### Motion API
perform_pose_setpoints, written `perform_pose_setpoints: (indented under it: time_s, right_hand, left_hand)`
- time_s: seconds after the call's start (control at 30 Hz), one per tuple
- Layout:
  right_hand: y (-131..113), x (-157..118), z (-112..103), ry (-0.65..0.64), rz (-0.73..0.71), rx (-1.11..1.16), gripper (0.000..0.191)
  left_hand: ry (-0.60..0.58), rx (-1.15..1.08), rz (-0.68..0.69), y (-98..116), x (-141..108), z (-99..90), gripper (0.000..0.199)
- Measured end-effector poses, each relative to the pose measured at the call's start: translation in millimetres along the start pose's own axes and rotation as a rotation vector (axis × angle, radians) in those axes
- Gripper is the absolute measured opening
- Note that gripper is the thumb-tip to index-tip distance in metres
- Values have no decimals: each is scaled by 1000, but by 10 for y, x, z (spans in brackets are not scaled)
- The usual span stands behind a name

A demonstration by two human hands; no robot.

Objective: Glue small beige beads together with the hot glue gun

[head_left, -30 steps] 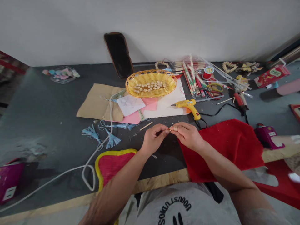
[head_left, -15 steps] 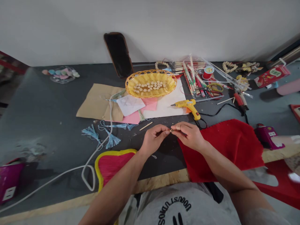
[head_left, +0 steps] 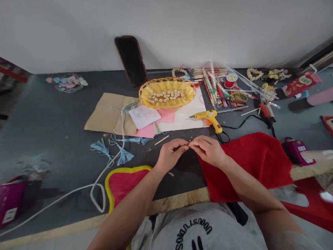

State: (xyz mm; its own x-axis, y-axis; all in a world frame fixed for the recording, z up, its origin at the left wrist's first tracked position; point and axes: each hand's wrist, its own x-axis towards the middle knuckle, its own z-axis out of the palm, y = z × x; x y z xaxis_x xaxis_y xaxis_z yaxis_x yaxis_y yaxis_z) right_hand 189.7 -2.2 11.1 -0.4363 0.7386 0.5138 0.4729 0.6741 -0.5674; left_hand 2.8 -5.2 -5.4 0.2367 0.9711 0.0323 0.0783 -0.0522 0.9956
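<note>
The left hand [head_left: 169, 156] and right hand [head_left: 211, 152] pinch narrowly one tiny pale piece [head_left: 189, 145], near the yellow plastic glue gun [head_left: 205, 115].

Yellow basket [head_left: 168, 93], plain red cloth [head_left: 256, 161]

WALL [head_left: 182, 31]: pale grey, plain, 12 o'clock | TABLE [head_left: 65, 149]: dark grey top, scuffed at 9 o'clock; raw wood edge [head_left: 182, 199], 6 o'clock | FLOOR [head_left: 85, 239]: light grey, 7 o'clock | STOOL [head_left: 316, 198]: red, partly visible, 4 o'clock | BAR [head_left: 13, 74]: red, 10 o'clock | LIGHT: dim, soft
</note>
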Motion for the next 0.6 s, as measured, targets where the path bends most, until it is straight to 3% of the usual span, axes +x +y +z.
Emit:
perform_pose_setpoints:
  time_s: [0.27, 0.6]
  right_hand:
    - [4, -14, 2, 20, 13, 26, 5]
    - [9, -34, 39, 34, 17, 80, 9]
  left_hand:
    - [-15, -240, -191, -21, -6, -10, 27]
    - [-41, -338, -250, 30, -5, -4, 24]
